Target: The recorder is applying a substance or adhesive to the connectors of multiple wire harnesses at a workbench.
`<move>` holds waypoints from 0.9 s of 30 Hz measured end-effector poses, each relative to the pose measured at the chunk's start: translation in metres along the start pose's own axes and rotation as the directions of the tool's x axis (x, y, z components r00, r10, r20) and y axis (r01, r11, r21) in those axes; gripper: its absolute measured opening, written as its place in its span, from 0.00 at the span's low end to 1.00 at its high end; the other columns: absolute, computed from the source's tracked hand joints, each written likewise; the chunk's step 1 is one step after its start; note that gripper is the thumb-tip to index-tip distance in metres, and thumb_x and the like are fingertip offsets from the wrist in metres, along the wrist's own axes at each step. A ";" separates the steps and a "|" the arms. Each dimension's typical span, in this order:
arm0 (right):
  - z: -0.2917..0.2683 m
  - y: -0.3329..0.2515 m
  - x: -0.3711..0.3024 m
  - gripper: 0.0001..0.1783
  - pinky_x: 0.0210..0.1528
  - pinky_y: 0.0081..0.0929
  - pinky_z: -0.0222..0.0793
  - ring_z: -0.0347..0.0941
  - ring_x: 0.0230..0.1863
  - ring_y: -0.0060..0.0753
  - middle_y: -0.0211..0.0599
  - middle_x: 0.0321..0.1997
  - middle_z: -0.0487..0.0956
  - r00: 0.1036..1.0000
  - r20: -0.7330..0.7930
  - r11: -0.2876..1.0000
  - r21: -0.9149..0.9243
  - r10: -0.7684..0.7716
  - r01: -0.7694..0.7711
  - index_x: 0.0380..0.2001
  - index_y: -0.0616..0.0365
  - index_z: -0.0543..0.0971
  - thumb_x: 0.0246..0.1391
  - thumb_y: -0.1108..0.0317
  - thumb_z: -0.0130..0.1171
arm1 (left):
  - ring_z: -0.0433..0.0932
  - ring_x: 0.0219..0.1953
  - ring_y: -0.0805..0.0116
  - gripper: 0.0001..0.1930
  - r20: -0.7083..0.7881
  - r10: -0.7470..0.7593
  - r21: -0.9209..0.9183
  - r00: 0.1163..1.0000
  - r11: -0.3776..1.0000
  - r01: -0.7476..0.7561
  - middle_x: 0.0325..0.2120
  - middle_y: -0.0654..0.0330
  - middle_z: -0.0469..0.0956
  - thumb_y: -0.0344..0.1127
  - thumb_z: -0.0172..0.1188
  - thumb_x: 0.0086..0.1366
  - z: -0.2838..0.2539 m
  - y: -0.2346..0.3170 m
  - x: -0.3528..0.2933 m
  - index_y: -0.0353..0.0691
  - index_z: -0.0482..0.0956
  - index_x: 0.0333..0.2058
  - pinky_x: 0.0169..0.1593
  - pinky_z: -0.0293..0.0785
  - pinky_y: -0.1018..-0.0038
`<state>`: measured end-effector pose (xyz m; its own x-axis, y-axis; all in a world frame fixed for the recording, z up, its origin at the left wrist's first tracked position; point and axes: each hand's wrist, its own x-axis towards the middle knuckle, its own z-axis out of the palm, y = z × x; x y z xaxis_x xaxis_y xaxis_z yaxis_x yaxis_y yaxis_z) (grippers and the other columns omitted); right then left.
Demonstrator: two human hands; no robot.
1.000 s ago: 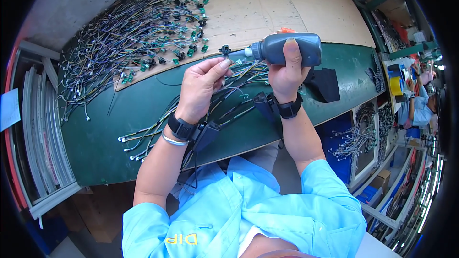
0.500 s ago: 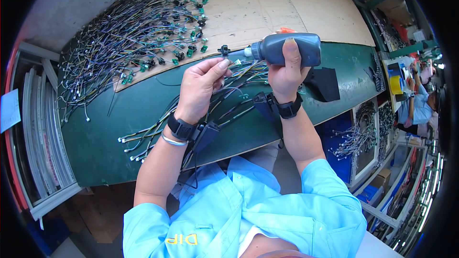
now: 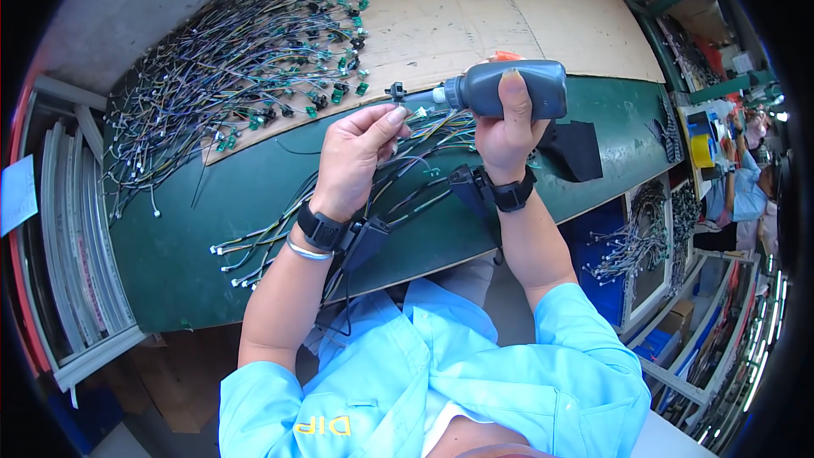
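Note:
My right hand [image 3: 509, 123] is wrapped round a dark grey squeeze bottle [image 3: 509, 89] lying on its side in the grip, its nozzle [image 3: 420, 96] pointing left. Thumb and fingertips of my left hand [image 3: 360, 148] pinch a small black connector part [image 3: 396, 91] from below, at the nozzle's tip. Whether the tip touches the part I cannot tell. Beneath both hands a bundle of cables [image 3: 424, 153] with small white plugs lies across the green table [image 3: 195, 263]. Each wrist wears a black band with a small device.
A large heap of cables with green and black ends [image 3: 246, 59] covers the far left, partly on a cardboard sheet [image 3: 441, 8]. A black cloth [image 3: 577, 151] lies right of my right hand. More cables [image 3: 636, 237] hang at the right. Another person [image 3: 746, 187] works at the far right.
The bottle and my right hand have shifted very slightly left and down. My left hand keeps its pinch in nearly the same place.

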<state>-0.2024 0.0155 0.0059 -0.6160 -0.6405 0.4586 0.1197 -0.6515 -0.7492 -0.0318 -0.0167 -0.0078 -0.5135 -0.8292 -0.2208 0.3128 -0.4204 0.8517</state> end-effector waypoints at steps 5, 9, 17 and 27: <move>-0.003 0.002 0.003 0.21 0.32 0.30 0.72 0.74 0.31 0.34 0.42 0.32 0.75 1.000 0.006 0.999 0.035 -0.018 0.018 0.39 0.64 0.71 0.47 0.59 0.62 | 0.65 0.20 0.85 0.09 0.004 0.003 -0.007 1.000 1.000 -0.003 0.23 0.66 0.77 0.35 0.59 0.60 0.000 0.001 0.000 0.36 0.78 0.36 0.23 0.59 0.88; -0.003 -0.007 0.012 0.20 0.34 0.30 0.73 0.74 0.31 0.34 0.41 0.33 0.76 0.972 0.067 0.927 0.291 0.225 -0.234 0.42 0.63 0.70 0.48 0.64 0.61 | 0.67 0.21 0.84 0.09 0.004 -0.003 -0.039 1.000 0.999 0.003 0.24 0.65 0.77 0.35 0.59 0.60 -0.002 0.000 0.000 0.36 0.78 0.36 0.24 0.61 0.88; 0.021 0.005 -0.004 0.30 0.44 0.27 0.72 0.74 0.39 0.34 0.40 0.42 0.73 0.915 0.152 0.926 -0.010 0.375 -0.378 0.52 0.61 0.62 0.43 0.84 0.59 | 0.73 0.26 0.80 0.11 -0.066 0.047 -0.184 0.997 0.981 -0.058 0.28 0.62 0.78 0.33 0.58 0.60 -0.002 -0.005 0.002 0.34 0.76 0.39 0.29 0.68 0.86; 0.013 0.010 0.002 0.33 0.47 0.27 0.71 0.73 0.44 0.35 0.42 0.45 0.72 0.908 0.178 0.922 0.008 0.379 -0.386 0.53 0.61 0.60 0.42 0.86 0.58 | 0.75 0.28 0.77 0.12 0.078 -0.111 -0.088 0.991 0.989 0.118 0.29 0.62 0.78 0.35 0.57 0.61 0.011 -0.005 -0.006 0.35 0.75 0.40 0.36 0.73 0.82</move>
<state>-0.1925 0.0027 0.0056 -0.3758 -0.9008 0.2177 0.3543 -0.3567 -0.8644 -0.0388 -0.0059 -0.0057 -0.6060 -0.7459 -0.2765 0.3189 -0.5462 0.7746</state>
